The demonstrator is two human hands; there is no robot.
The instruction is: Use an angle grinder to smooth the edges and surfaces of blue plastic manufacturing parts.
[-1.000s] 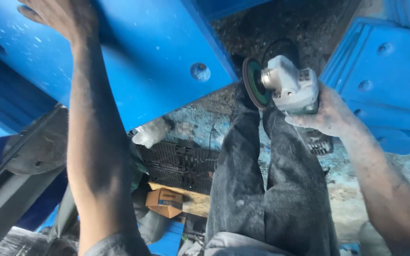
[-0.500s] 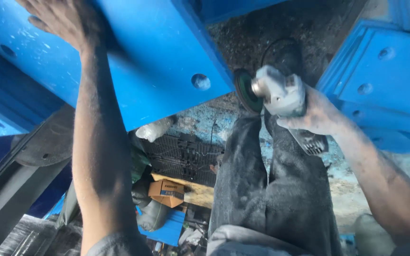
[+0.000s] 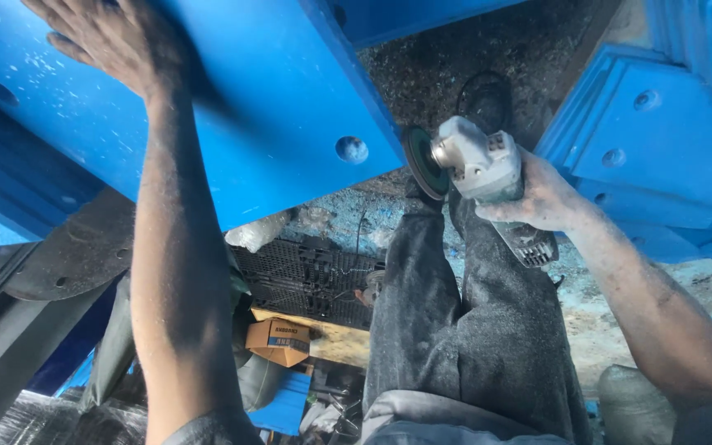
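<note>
The left hand (image 3: 117,41) lies flat and open on the blue plate (image 3: 241,124) to steady it, while the right hand (image 3: 537,194) grips the grinder (image 3: 475,165) tight beside its edge.

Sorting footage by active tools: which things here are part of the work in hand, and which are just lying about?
In use:
left hand flat on the blue steel plate
right hand gripping the angle grinder

Lying about:
small cardboard box
black plastic grid
stacked blue plates
</note>
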